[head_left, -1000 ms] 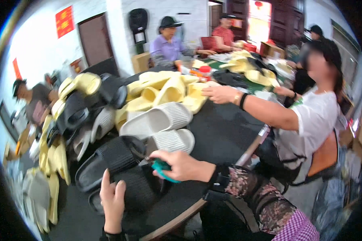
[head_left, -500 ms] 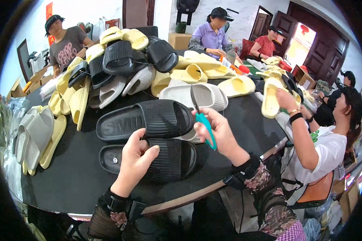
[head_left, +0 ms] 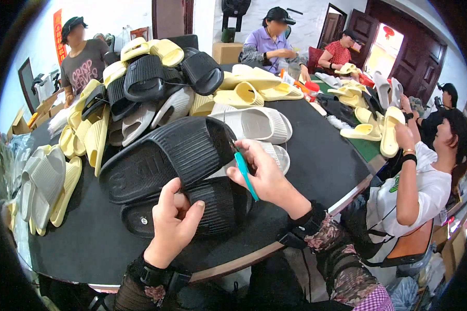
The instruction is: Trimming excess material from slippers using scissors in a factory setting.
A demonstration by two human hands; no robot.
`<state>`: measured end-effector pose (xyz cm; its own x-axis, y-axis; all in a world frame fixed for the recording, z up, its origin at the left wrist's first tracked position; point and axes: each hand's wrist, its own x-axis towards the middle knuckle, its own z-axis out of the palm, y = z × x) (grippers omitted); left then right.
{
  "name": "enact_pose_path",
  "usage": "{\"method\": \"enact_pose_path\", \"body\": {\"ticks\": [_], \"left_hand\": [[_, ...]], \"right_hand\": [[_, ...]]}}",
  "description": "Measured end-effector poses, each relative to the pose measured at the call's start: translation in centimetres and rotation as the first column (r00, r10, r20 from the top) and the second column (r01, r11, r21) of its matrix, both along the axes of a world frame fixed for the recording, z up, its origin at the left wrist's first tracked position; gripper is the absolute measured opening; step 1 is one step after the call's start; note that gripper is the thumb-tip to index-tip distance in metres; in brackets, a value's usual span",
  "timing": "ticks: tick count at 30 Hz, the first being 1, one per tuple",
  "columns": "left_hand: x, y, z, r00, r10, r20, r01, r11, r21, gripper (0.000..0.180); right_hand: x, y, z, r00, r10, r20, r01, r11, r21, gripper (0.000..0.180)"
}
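Observation:
My left hand (head_left: 174,225) is closed on the near edge of a black ribbed slide slipper (head_left: 194,147), tilted up off the table, its curled fingers partly hidden. A second black slide (head_left: 215,207) lies just below, partly behind that hand. My right hand (head_left: 267,179) grips a pair of scissors (head_left: 245,173) by the teal handles. Their dark blades point up to the raised slide's toe end; the tips are hard to make out there. Pale grey slides (head_left: 262,123) sit just beyond.
A heap of slides, with a black one (head_left: 206,71) on it, rises at the far left. Grey slides (head_left: 49,176) lean on yellow ones at left. The dark table (head_left: 316,155) curves around me. A co-worker (head_left: 415,171) at right handles a yellow slide (head_left: 389,135); several people sit or stand beyond.
The upper black slide has come up and tilted, its toe end higher. The scissors have moved left and down to its toe edge. The co-worker at right has shifted a yellow slide rightward.

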<state>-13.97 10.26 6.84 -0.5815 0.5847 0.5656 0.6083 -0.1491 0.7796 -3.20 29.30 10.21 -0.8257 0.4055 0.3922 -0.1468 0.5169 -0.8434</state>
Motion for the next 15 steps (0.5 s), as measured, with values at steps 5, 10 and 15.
{"method": "enact_pose_path", "body": {"ticks": [5, 10, 15], "left_hand": [[0.1, 0.2, 0.3, 1.0, -0.007, -0.009, 0.007, 1.0, -0.004, 0.051], [0.5, 0.0, 0.5, 0.997, -0.024, -0.075, 0.02, 0.998, -0.058, 0.053], [0.4, 0.1, -0.5, 0.997, -0.081, -0.006, 0.081, 0.997, 0.011, 0.056]], "right_hand": [[0.3, 0.2, 0.4, 0.999, 0.013, 0.044, -0.013, 1.0, -0.004, 0.047], [0.7, 0.5, 0.3, 0.991, 0.006, 0.131, -0.007, 1.0, 0.003, 0.042], [1.0, 0.6, 0.1, 0.989, 0.028, 0.142, -0.023, 0.999, -0.037, 0.042]]}}
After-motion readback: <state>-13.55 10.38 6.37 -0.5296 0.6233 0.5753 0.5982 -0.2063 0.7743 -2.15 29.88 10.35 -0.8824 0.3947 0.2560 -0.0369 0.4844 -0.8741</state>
